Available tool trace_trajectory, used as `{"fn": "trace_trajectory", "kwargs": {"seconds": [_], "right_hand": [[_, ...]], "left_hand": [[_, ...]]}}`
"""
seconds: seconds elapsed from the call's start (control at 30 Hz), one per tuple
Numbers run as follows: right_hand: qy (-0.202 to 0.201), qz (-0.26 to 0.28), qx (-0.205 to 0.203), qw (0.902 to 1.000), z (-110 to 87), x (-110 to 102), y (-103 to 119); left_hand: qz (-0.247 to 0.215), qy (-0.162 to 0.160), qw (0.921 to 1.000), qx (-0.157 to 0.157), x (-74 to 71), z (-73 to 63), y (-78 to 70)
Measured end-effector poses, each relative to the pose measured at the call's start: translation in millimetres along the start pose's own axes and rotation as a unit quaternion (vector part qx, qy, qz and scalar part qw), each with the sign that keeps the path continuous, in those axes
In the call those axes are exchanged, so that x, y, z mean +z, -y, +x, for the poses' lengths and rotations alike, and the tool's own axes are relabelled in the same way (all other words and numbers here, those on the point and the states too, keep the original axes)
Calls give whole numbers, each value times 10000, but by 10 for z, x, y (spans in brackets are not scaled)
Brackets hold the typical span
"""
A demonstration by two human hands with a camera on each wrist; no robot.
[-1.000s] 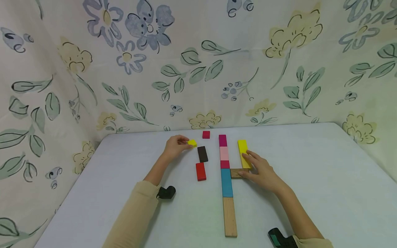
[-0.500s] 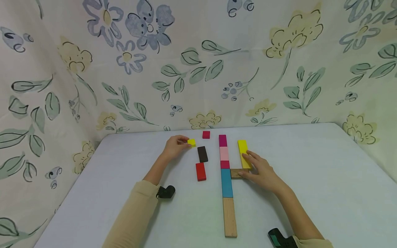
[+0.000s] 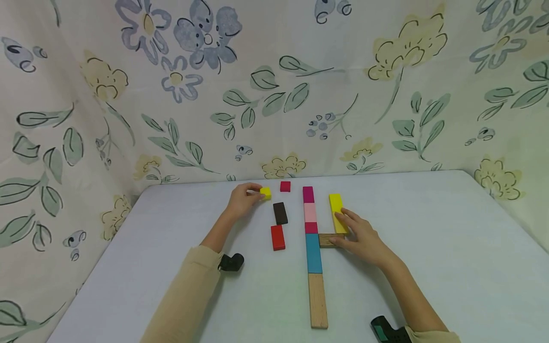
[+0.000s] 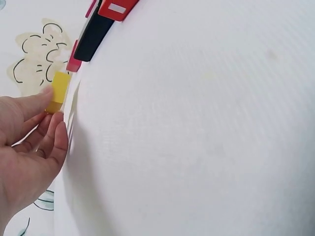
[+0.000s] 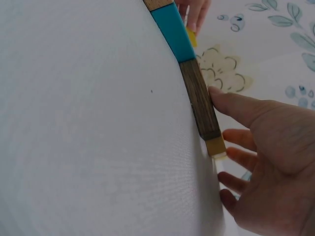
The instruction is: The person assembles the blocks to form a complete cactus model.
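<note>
My left hand point(image 3: 241, 201) pinches a small yellow block point(image 3: 266, 193) between thumb and fingers near the far edge. In the left wrist view the thumb lies against one side of that block, with the other fingers bent below it. On the right, my right hand point(image 3: 364, 238) has its thumb at a brown wooden block point(image 3: 327, 240) and its fingers, loosely extended, at a long yellow block point(image 3: 336, 209). The brown block extends sideways from a column of blocks, its end against the blue block point(image 3: 313, 253). The long yellow block meets the brown one's far side.
The column also has a magenta point(image 3: 308, 194), a light pink point(image 3: 310, 212), a crimson point(image 3: 310, 227) and a plain wooden block point(image 3: 318, 300). Loose beside it lie a red block point(image 3: 278, 237), a dark brown block point(image 3: 280, 213) and a small crimson block point(image 3: 285, 186). A floral curtain point(image 3: 274, 95) hangs behind the white table point(image 3: 450, 247).
My left hand has moved slightly away from me with the small yellow block, which has turned a little. My right hand and the other blocks have stayed in place.
</note>
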State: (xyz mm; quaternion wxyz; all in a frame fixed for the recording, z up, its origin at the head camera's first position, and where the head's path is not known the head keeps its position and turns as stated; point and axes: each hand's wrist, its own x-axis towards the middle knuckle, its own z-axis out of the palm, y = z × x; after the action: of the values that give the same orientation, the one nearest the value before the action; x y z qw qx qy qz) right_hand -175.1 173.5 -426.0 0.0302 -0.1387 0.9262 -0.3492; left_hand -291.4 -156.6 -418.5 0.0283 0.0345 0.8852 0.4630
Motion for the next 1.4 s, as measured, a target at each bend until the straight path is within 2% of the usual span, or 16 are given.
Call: {"fn": "trace_trajectory", "kwargs": {"seconds": [0.27, 0.43, 0.73, 1.0, 1.4], "right_hand": [[21, 23, 14, 10000, -3, -1, 0], [23, 55, -27, 10000, -3, 2, -9], [9, 113, -104, 9999, -5, -4, -26], [-4, 74, -67, 10000, -1, -10, -8], [-9, 42, -69, 10000, 3, -7, -6]], "left_hand": [[-166, -58, 9997, 173, 39, 57, -153], [-119, -78, 9994, 317, 99, 111, -241], [-29, 55, 9988, 485, 278, 187, -426], [27, -21, 9978, 661, 481, 275, -557], [100, 16, 9967, 800, 689, 374, -592]]}}
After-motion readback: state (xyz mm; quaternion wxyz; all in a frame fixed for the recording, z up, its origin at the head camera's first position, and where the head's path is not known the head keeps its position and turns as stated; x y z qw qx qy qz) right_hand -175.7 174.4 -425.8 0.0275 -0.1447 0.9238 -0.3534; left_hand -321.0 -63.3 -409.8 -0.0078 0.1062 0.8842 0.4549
